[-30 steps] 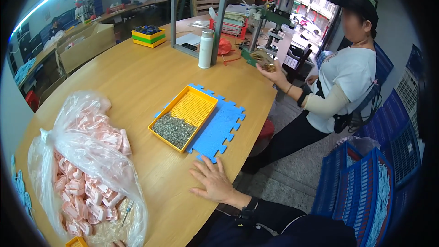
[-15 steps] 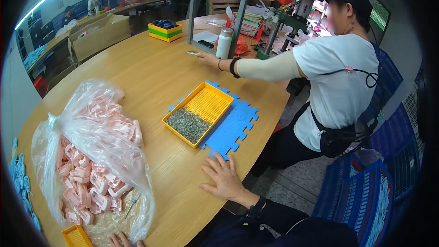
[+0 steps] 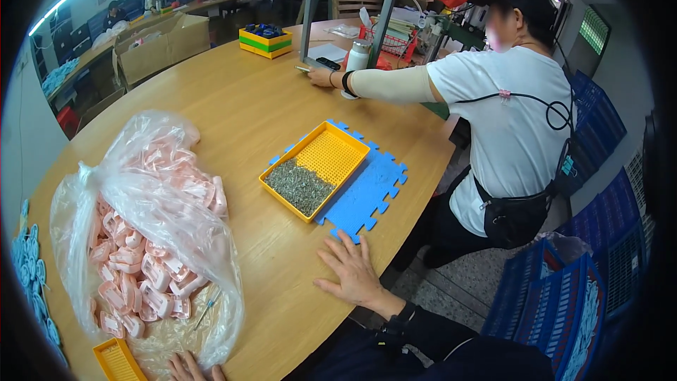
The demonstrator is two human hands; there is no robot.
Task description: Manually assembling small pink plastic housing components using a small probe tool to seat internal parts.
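Head view: tan wooden bench (image 3: 289,289) up close.
Right hand (image 3: 355,275): palm down, fingers spread, gripping nothing, beside the jigsaw-edged blue mat (image 3: 363,194).
Left hand (image 3: 190,368): partly cropped, fingers outstretched, by the clear plastic bag (image 3: 166,197) of pink pieces (image 3: 134,261).
Yellow perforated tray (image 3: 331,157): on the mat, grey bits (image 3: 299,187) heaped inside.

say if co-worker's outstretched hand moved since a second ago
Yes, leftward: the co-worker's hand went from right of the white bottle to its left.
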